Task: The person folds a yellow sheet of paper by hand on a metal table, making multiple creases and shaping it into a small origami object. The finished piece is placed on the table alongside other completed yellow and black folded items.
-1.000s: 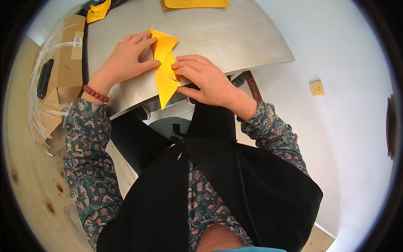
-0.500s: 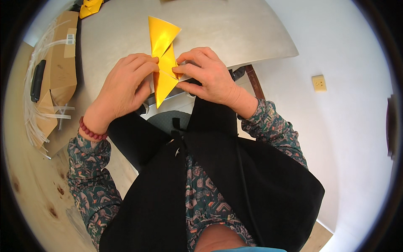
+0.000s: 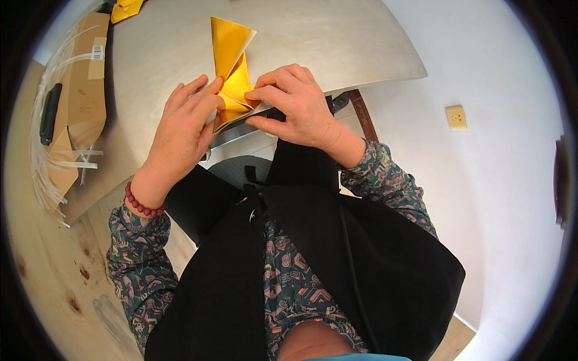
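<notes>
we hold the folded gold paper at the near edge of the metal surface, our left hand closed on its left side and our right hand pinching its right edge, each grip narrow, a cardboard box further left.

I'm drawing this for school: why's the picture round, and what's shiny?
In the head view, the fisheye lens leaves dark corners and bends straight edges; the metal table shows soft sheen; the folded yellow paper gleams gold.
</notes>
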### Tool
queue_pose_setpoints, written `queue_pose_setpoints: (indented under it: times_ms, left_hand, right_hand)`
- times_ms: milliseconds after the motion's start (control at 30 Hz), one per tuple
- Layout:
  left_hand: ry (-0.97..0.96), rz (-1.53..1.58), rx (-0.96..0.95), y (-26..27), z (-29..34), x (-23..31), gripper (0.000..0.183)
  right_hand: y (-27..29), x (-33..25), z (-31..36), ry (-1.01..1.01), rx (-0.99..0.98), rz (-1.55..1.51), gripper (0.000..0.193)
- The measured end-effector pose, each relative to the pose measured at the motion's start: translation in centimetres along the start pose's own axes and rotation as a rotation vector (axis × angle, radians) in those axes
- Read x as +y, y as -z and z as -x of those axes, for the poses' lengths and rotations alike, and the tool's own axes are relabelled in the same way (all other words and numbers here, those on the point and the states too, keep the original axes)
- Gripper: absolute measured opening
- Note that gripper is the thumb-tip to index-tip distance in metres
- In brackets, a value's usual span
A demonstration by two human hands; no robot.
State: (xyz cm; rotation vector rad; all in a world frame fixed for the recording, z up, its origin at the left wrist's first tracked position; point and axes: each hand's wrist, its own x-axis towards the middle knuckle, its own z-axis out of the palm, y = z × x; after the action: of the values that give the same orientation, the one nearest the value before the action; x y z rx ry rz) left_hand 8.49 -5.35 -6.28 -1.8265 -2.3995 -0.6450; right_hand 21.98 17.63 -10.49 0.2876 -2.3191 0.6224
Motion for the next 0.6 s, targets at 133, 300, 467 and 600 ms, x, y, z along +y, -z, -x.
queue_pose_setpoints:
  times_ms: [133,300,467,600]
  left_hand:
    - [0.019,0.062,0.045,-0.1,-0.1,-0.3,0.031]
    - [0.176,0.225,0.113,-0.2,-0.3,-0.4,0.029]
    - [0.136,0.211,0.064,0.3,-1.1,-1.2,0.025]
    - [0.147,0.236,0.061,0.7,-1.1,-1.0,0.021]
  right_hand:
    - [-0.5,-0.1,-0.3,-0.016,0.041,0.022,0.023]
    - [-0.8,-0.1,-0.7,-0.093,0.025,0.008,0.015]
    - [-0.7,-0.6,-1.3,-0.197,-0.015,-0.04,0.011]
    - [-0.8,-0.7,-1.8,-0.237,-0.046,-0.041,0.012]
